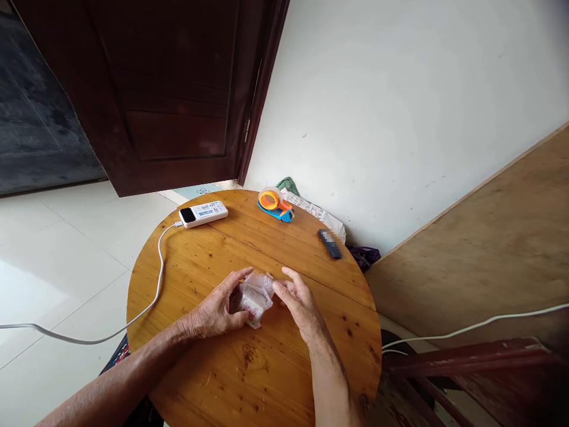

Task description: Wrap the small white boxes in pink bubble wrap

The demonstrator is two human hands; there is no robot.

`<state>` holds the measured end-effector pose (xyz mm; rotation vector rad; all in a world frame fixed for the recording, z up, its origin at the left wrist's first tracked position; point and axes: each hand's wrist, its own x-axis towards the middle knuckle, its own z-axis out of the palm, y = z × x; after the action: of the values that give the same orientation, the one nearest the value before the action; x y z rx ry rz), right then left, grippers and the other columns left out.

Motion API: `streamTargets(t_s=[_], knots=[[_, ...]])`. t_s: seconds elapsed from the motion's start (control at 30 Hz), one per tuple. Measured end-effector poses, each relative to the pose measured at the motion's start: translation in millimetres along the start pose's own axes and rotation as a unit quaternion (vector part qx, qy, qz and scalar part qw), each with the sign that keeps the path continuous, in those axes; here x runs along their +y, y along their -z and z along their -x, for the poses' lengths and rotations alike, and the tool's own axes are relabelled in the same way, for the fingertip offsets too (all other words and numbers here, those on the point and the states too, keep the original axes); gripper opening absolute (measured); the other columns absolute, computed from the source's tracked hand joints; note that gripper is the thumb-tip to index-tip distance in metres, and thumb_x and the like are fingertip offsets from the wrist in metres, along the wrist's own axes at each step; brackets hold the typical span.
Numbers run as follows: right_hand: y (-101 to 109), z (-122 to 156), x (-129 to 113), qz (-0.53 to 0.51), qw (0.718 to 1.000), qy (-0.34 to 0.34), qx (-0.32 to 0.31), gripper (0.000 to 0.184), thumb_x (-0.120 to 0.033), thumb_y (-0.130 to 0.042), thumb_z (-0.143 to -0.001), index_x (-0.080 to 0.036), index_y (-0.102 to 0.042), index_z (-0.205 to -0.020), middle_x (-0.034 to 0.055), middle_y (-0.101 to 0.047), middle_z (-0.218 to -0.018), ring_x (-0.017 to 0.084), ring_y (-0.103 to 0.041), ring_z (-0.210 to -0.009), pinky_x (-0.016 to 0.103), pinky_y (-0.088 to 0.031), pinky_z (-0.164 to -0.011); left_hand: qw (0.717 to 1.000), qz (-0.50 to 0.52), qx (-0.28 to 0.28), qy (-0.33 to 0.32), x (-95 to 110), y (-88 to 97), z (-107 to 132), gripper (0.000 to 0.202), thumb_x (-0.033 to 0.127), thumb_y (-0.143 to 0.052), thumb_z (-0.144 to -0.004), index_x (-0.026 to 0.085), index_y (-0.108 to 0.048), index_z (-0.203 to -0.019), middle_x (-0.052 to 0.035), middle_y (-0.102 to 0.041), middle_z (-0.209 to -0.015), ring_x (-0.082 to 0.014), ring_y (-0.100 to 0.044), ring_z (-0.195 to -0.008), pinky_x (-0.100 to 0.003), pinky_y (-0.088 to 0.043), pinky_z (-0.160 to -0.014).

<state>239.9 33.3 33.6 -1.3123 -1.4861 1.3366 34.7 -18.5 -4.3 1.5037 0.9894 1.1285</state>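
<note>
A small box-like item in clear bubble wrap (254, 299) rests on the round wooden table (204, 261), white with reddish print showing through the plastic. My left hand (222, 303) grips it from the left, thumb at the near side and fingers at the far side. On the right, my right hand (299, 299) is beside the wrap's upper right edge, its index finger raised and thumb reaching toward the plastic. Whether the right fingertips pinch the film is hard to make out.
Along the far edge are a white power bank (204, 213) with a white cable (160, 261), an orange and blue tape dispenser (276, 204), and a dark blurred object (329, 244). A dark red door (178, 95) and white wall (391, 107) stand behind.
</note>
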Motion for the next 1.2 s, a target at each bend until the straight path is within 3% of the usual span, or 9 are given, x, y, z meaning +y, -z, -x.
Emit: streamTargets(t_s=[0.17,0.33,0.5,0.63,0.73,0.87,0.97,1.07,1.2], knots=[[-16,1,1,-0.012,0.997,0.059,0.046,0.052,-0.042,-0.07,-0.08,-0.018,-0.057,-0.125,0.0024,-0.072,-0.082,0.02,-0.066,-0.075,0.031,-0.053,-0.071,1.0,0.025,0.007,-0.006,7,1.9,-1,0.079,0.023,-0.069,-0.076,0.026,-0.033,-0.147,-0.0116,-0.048,-0.13,-0.0255,-0.054,-0.113,-0.039,-0.048,-0.094],[-19,-1,2,-0.059,0.985,0.098,0.132,0.044,-0.04,-0.071,-0.08,-0.018,-0.061,-0.117,0.0024,-0.07,-0.082,0.019,-0.063,-0.074,0.031,-0.052,-0.07,0.997,0.067,-0.04,-0.004,13,7.7,1,0.08,0.034,-0.071,-0.079,0.024,-0.032,-0.148,-0.0127,-0.054,-0.124,-0.0288,-0.054,-0.113,-0.043,-0.047,-0.094],[-10,-8,10,-0.073,0.977,0.102,0.171,0.045,-0.045,-0.07,-0.081,-0.017,-0.062,-0.115,0.0046,-0.07,-0.085,0.019,-0.061,-0.076,0.032,-0.05,-0.07,0.991,0.103,-0.082,0.018,12,10.7,2,0.062,0.039,-0.069,-0.079,0.021,-0.051,-0.136,-0.012,-0.058,-0.121,-0.0276,-0.057,-0.104,-0.039,-0.048,-0.086],[-7,-11,10,-0.019,0.968,0.126,0.215,0.044,-0.045,-0.068,-0.079,-0.017,-0.062,-0.113,0.0084,-0.069,-0.099,0.02,-0.062,-0.084,0.033,-0.05,-0.075,0.979,0.161,-0.105,0.074,15,9.4,0,0.059,0.038,-0.066,-0.079,0.019,-0.053,-0.132,-0.0097,-0.061,-0.117,-0.0271,-0.059,-0.101,-0.035,-0.048,-0.081],[-6,-5,1,0.062,0.95,0.161,0.261,0.033,-0.046,-0.066,-0.081,-0.019,-0.063,-0.1,0.0046,-0.066,-0.089,0.017,-0.059,-0.074,0.03,-0.047,-0.068,0.977,0.173,-0.08,0.093,16,8.6,-1,0.066,0.034,-0.066,-0.074,0.018,-0.049,-0.135,-0.0073,-0.063,-0.11,-0.0248,-0.059,-0.095,-0.032,-0.047,-0.076],[-12,9,-12,0.105,0.974,0.154,0.127,0.03,-0.05,-0.059,-0.087,-0.021,-0.058,-0.078,-0.0021,-0.057,-0.062,0.013,-0.051,-0.054,0.026,-0.041,-0.053,0.983,0.134,-0.063,0.111,19,9.6,-2,0.075,0.027,-0.063,-0.07,0.017,-0.043,-0.142,-0.0051,-0.065,-0.1,-0.0219,-0.06,-0.084,-0.03,-0.046,-0.069],[-22,14,-11,0.123,0.98,0.148,0.043,0.031,-0.051,-0.063,-0.085,-0.021,-0.06,-0.094,0.0003,-0.064,-0.074,0.016,-0.059,-0.062,0.026,-0.045,-0.057,0.988,0.098,-0.072,0.09,24,11.5,-1,0.079,0.023,-0.061,-0.069,0.02,-0.041,-0.146,-0.0068,-0.065,-0.114,-0.0255,-0.06,-0.095,-0.033,-0.048,-0.077],[-29,13,-4,0.151,0.978,0.139,0.02,0.042,-0.052,-0.067,-0.082,-0.022,-0.059,-0.11,0.0037,-0.068,-0.091,0.019,-0.064,-0.075,0.027,-0.048,-0.065,0.992,0.082,-0.091,0.042,29,13.7,-1,0.078,0.024,-0.062,-0.071,0.025,-0.043,-0.147,-0.0061,-0.056,-0.138,-0.0313,-0.054,-0.118,-0.04,-0.046,-0.096],[-30,8,0,0.147,0.98,0.126,0.041,0.032,-0.051,-0.059,-0.088,-0.022,-0.062,-0.099,0.0022,-0.067,-0.084,0.019,-0.061,-0.075,0.027,-0.045,-0.067,0.988,0.107,-0.105,0.025,30,15.3,0,0.074,0.027,-0.063,-0.073,0.025,-0.046,-0.145,-0.0055,-0.055,-0.142,-0.0346,-0.05,-0.127,-0.046,-0.039,-0.106]])
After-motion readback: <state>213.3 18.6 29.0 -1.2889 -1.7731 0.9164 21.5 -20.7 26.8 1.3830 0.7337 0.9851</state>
